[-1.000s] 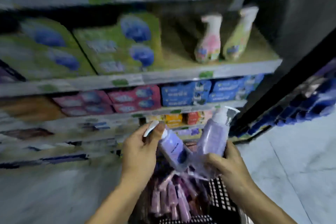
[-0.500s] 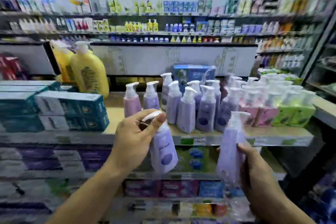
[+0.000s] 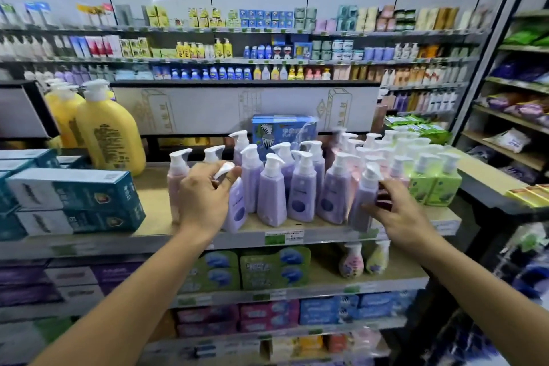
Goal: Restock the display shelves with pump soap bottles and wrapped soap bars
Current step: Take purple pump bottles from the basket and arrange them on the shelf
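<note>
My left hand (image 3: pixel 205 196) grips a lilac pump soap bottle (image 3: pixel 236 211) by its white pump head, its base at the front edge of the wooden top shelf (image 3: pixel 154 217). My right hand (image 3: pixel 399 214) holds a second lilac pump bottle (image 3: pixel 363 202) by its body, standing at the shelf front, right of the row. Between them stand several lilac pump bottles (image 3: pixel 300 187). A pink pump bottle (image 3: pixel 176 175) is partly hidden behind my left hand. Pink and green pump bottles (image 3: pixel 433 178) crowd the right end.
Teal soap boxes (image 3: pixel 74 199) are stacked at the shelf's left, with large yellow bottles (image 3: pixel 110 134) behind them. A blue box (image 3: pixel 282 131) stands at the back. Lower shelves hold green packs (image 3: pixel 267 267) and wrapped bars. A side rack (image 3: pixel 511 128) is at right.
Both hands have risen and moved forward with their bottles, from in front of the shelf edge onto the top shelf. A second ago they were lifting the bottles out of a basket below.
</note>
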The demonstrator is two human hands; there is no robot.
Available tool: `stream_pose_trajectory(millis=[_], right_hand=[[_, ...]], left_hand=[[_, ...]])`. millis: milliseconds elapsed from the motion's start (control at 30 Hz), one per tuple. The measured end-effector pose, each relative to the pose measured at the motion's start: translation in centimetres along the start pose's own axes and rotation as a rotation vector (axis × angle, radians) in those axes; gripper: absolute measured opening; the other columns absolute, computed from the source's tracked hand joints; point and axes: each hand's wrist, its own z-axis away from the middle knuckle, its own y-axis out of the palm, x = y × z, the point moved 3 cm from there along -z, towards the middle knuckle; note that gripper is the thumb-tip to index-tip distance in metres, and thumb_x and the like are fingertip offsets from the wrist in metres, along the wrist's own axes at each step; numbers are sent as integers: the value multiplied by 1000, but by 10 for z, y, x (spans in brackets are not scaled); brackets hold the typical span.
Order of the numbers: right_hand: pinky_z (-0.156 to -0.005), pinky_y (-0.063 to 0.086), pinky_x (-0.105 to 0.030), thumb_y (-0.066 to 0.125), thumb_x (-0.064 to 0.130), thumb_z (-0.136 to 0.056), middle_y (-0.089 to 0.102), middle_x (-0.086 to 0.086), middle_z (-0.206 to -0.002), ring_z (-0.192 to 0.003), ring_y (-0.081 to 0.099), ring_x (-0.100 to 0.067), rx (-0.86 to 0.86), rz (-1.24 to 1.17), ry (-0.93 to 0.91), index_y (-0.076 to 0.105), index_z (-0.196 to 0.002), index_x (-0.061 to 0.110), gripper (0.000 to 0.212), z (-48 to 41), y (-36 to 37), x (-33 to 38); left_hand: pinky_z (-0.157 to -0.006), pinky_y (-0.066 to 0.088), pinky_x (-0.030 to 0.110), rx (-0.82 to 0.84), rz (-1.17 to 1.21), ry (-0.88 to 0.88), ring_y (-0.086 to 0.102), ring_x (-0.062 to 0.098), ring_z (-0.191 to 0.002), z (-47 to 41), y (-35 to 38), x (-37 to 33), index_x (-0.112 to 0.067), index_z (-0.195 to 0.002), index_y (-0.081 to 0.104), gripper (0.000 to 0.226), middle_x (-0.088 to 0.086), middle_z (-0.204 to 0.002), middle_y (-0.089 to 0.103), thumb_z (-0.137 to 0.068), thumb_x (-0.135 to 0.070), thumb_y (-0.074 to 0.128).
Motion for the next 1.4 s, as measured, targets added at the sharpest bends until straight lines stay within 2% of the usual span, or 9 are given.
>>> stream_pose_trajectory(millis=[233, 333, 400, 533, 667, 933, 1067, 1267, 1400], right_hand=[[-106, 43, -44, 68, 7, -90, 53, -6, -118, -112, 55, -25, 63, 66, -64, 50, -141, 11, 54, -23, 6, -6], [-100, 45, -31, 65, 9, -92, 48, -3, -115, -106, 54, -21, 25, 49, -53, 50, -140, 9, 50, -21, 4, -13], [-93, 44, -20, 62, 14, -94, 49, -7, -118, -107, 55, -23, 11, 27, -11, 49, -141, 7, 49, -20, 2, -18], [-97, 47, -31, 60, 17, -96, 52, -9, -120, -109, 55, -21, -8, 22, 7, 44, -145, 9, 52, -14, 3, -25], [-82, 46, -13, 66, 15, -94, 56, -6, -119, -106, 59, -17, -51, 8, 20, 43, -146, 17, 57, -9, 6, -28], [-97, 52, -48, 85, 28, -75, 60, -6, -124, -109, 60, -22, -74, 19, 143, 41, -146, 21, 84, 10, 8, -27], [-85, 57, -40, 76, 40, -83, 63, 6, -111, -99, 63, -8, -239, -50, 138, 52, -129, 32, 53, 61, 14, -32], [-73, 48, -10, 74, 33, -87, 60, 18, -102, -89, 61, 2, 154, 32, 182, 64, -112, 31, 27, 176, 113, -90], [-70, 47, -13, 74, 21, -84, 71, 10, -87, -77, 65, -1, 354, 0, 602, 72, -96, 21, 12, 255, 168, -194]], left_hand=[[-62, 23, 26, -24, -236, 19, 46, 15, -73, -13, 14, 1, -12, -101, 73, 38, 11, -91, 67, -91, -47, 62], [-60, 34, 30, -29, -273, 24, 51, 20, -70, -14, 12, 5, -12, -98, 71, 41, 11, -86, 67, -90, -51, 61], [-63, 44, 34, -36, -266, 38, 57, 20, -72, -11, 10, 7, -15, -105, 70, 39, 8, -85, 70, -88, -49, 64], [-75, 53, 41, -6, -235, 44, 64, 26, -78, -4, 8, 6, -16, -118, 65, 44, 8, -86, 71, -84, -44, 72], [-78, 54, 39, 3, -179, 4, 66, 26, -84, 0, 8, 7, -18, -129, 58, 56, 7, -91, 72, -81, -41, 77], [-67, 52, 32, -26, -172, -16, 60, 16, -77, 14, -4, 9, -18, -130, 52, 63, 0, -92, 63, -79, -47, 76], [-58, 46, 25, -180, -1, 128, 50, 15, -63, 62, -5, 0, -17, -108, 54, 41, -3, -82, 49, -90, -51, 65], [-62, 46, 23, 342, 136, -28, 55, 5, -71, 225, 94, 39, -27, -104, 61, 24, -13, -88, 54, -90, -47, 61], [-60, 45, 27, 790, 36, -311, 54, 5, -67, 356, 165, 105, -30, -106, 62, 21, -7, -91, 61, -90, -44, 63]])
